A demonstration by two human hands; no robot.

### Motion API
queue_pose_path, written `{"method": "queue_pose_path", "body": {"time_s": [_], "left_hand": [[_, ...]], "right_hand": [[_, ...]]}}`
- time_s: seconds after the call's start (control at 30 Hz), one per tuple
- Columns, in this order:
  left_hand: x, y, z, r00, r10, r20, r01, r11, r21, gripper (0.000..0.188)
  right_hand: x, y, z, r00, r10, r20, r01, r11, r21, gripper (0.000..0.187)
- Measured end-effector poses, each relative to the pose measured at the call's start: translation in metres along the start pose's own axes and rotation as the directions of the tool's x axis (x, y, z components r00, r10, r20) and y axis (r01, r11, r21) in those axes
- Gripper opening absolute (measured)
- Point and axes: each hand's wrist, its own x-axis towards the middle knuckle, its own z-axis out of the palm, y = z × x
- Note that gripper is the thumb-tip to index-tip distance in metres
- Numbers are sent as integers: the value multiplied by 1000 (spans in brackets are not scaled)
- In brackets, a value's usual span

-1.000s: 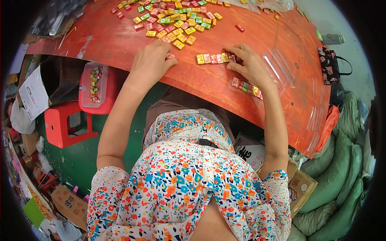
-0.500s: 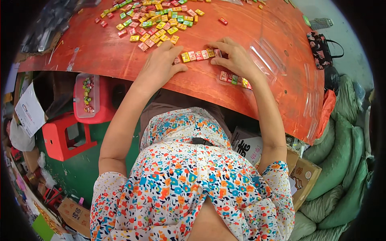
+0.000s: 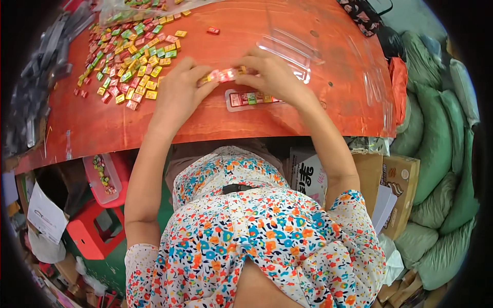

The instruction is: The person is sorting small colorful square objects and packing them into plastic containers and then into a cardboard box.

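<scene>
Presently, in the head view, the blurred row of small red and yellow cardboard boxes [image 3: 224, 76] runs left to right, its ends pinched by the left hand [image 3: 181, 91] and right hand [image 3: 271, 75]. Parallel on the person's side, nearer the right hand, 1 clear plastic tray [image 3: 240, 108] of coloured boxes [image 3: 251, 97] rests on the red wooden counter [image 3: 200, 126].

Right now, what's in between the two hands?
A short row of little coloured boxes, a bit blurry, reaches from the left hand to the right hand in the head view.
</scene>
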Motion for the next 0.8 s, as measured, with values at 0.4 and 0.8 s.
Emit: {"method": "queue_pose_path", "body": {"time_s": [0.4,0.8], "left_hand": [[105,37,91,892,430,143,-430,902,-30,27],[88,13,94,773,610,172,-633,759,155,66]], "right_hand": [[-70,83,-34,918,237,-317,-263,964,-40,33],[-99,81,-25,874,139,-466,-268,938,-221,41]]}}
